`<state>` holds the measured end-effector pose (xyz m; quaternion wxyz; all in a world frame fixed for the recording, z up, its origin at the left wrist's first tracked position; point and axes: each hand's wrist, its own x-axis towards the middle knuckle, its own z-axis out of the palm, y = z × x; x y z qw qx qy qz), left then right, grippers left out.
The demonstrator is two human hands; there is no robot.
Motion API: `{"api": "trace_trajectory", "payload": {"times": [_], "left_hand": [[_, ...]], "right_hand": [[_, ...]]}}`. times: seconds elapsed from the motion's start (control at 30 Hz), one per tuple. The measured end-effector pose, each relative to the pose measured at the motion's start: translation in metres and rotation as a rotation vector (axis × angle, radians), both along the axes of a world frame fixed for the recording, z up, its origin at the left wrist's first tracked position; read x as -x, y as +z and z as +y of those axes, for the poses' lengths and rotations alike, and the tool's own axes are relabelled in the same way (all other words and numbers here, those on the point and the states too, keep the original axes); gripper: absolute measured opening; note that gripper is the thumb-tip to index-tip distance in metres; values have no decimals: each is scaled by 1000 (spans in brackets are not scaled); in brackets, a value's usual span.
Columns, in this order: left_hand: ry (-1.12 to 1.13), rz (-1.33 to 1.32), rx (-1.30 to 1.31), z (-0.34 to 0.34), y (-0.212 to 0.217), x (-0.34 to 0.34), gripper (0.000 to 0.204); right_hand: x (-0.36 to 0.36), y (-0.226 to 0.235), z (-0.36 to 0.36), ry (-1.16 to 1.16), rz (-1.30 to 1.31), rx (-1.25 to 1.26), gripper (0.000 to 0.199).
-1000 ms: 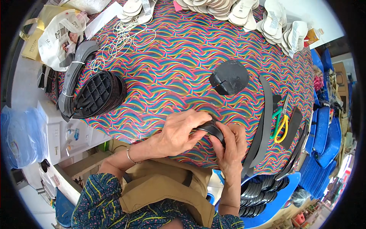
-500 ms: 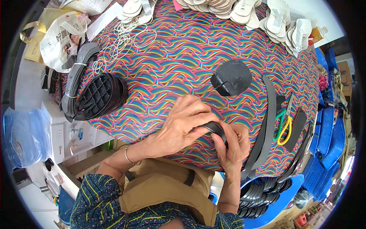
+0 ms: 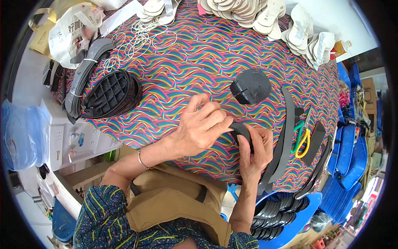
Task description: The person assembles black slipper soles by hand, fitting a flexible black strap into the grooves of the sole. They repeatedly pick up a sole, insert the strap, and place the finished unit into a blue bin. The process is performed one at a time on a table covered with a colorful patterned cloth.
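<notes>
Above the near edge of the patterned tablecloth, my right hand (image 3: 256, 151) grips a small curved black piece (image 3: 241, 131), its thumb on the near side and its fingers around the far side. My left hand (image 3: 203, 126) is closed, thumb and fingertips pinched at that piece's left end; the other fingers are curled. Fingers hide much of the piece, so its full shape cannot be made out. Beyond the hands sits a dark rounded block (image 3: 251, 86) with a slit in its side. Long dark strips (image 3: 283, 141) lie just right of my right hand.
Scissors (image 3: 303, 143) with green and yellow handles lie at right. At left are a stack of black ribbed soles (image 3: 111, 93) and a tied bundle of grey strips (image 3: 85, 70). White insoles (image 3: 244, 12) line the back. A blue tub (image 3: 311, 209) holds glossy black pieces.
My left hand has shifted slightly up, its fingers moving to the left end of the black piece. The right hand has turned the piece a little. The whole view has shifted slightly.
</notes>
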<state>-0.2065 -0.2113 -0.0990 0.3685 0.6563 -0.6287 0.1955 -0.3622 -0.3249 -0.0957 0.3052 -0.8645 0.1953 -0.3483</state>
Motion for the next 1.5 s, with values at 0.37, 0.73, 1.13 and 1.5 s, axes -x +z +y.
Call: {"api": "trace_trajectory", "payload": {"times": [0.37,0.73,1.13,1.5], "left_hand": [[-43,402,89,-11,23,4,46],[-91,697,48,-7,24,47,38],[-89,126,-237,-3,26,31,64],[-234,230,-307,-21,26,24,52]], "right_hand": [[10,-20,-2,-334,-296,-459,24],[6,-30,34,-164,-577,-942,37],[9,14,-10,128,-76,-1018,14],[21,-19,-31,105,-143,-1185,14]]}}
